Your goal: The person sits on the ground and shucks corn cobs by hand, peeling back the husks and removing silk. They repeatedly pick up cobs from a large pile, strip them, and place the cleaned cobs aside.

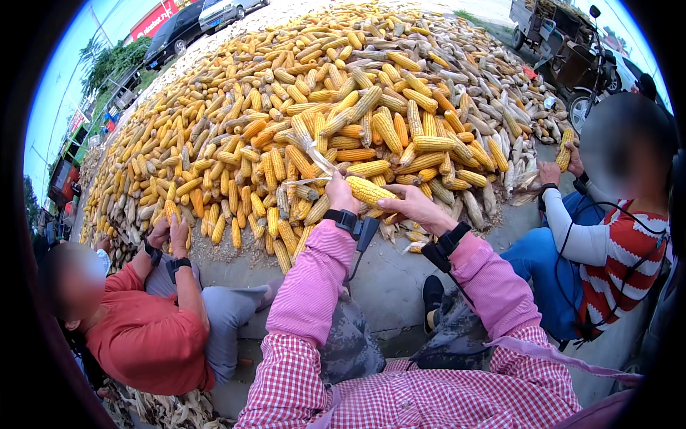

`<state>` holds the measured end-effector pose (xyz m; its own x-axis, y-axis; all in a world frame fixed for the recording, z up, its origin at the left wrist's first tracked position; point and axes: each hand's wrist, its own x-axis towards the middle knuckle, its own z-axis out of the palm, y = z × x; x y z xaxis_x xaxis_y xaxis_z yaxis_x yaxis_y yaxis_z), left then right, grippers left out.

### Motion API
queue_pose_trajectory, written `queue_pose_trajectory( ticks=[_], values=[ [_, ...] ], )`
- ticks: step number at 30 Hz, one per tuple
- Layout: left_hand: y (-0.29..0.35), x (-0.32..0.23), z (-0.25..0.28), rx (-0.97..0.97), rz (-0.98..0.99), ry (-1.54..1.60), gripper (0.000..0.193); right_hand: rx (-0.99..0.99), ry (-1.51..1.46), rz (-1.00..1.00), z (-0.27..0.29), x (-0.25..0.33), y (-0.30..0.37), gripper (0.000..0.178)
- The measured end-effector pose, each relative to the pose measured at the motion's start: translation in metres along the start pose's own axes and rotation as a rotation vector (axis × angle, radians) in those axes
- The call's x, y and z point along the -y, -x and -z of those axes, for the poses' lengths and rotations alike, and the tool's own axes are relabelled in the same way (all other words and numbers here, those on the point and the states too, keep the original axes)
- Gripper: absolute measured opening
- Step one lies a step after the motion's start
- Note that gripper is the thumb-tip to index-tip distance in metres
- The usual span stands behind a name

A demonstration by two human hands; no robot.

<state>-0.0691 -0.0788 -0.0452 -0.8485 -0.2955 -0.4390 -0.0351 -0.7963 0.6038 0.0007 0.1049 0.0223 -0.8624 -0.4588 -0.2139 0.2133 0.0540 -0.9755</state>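
I hold a yellow corn cob point(369, 191) between my two hands, in front of a big heap of corn point(286, 93). My left hand point(341, 194) is closed round its left end. Pale dry husk strips point(313, 150) stick out beside that hand toward the heap. My right hand point(420, 207) grips the other end, its fingers and thumb pressed on the kernels. Loose yellow cobs lie just beyond both hands. Part of the cob's left end is hidden by my left fingers.
On the left a person in a red shirt point(153, 325) holds a cob; another in a striped top point(622, 261) on the right does too. Cobs still in husks point(493, 114) lie at the heap's right. Dry husks point(168, 409) are on the ground. A cargo tricycle point(564, 50) stands far right.
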Motion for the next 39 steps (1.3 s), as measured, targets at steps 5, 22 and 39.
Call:
queue_pose_trajectory(
  ticks=[5, 22, 39],
  values=[
    [0.001, -0.001, 0.002, 0.026, 0.001, -0.075, 0.026, 0.058, 0.105, -0.071, 0.005, -0.004, -0.004, 0.049],
    [0.009, -0.026, 0.008, 0.003, -0.074, -0.277, 0.023, 0.509, 0.657, -0.283, 0.003, -0.083, 0.038, 0.044],
    [0.022, -0.03, 0.001, 0.079, -0.029, -0.262, 0.022, 0.452, 0.688, -0.451, -0.017, -0.177, 0.091, 0.043]
  ],
)
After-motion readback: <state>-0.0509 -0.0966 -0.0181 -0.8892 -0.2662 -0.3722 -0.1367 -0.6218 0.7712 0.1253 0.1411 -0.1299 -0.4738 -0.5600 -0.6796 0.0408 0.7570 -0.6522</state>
